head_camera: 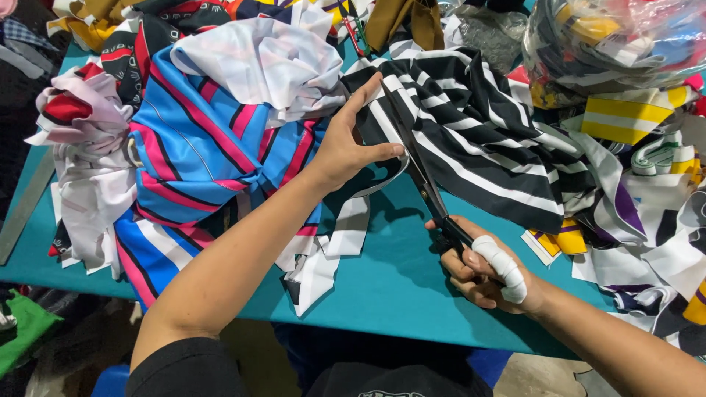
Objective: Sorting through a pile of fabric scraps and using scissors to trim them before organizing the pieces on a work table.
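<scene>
My left hand grips the cut edge of a black-and-white striped cloth, thumb on top, holding it taut above the teal table. My right hand, thumb wrapped in white tape, holds black scissors whose long blades run up into the striped cloth beside my left fingers. A narrow cut strip of the same fabric hangs down under my left wrist onto the table.
A blue, pink and white striped cloth heap lies left. White fabric sits on top of it. Purple, yellow and white scraps crowd the right. A clear bag of cloth stands at back right.
</scene>
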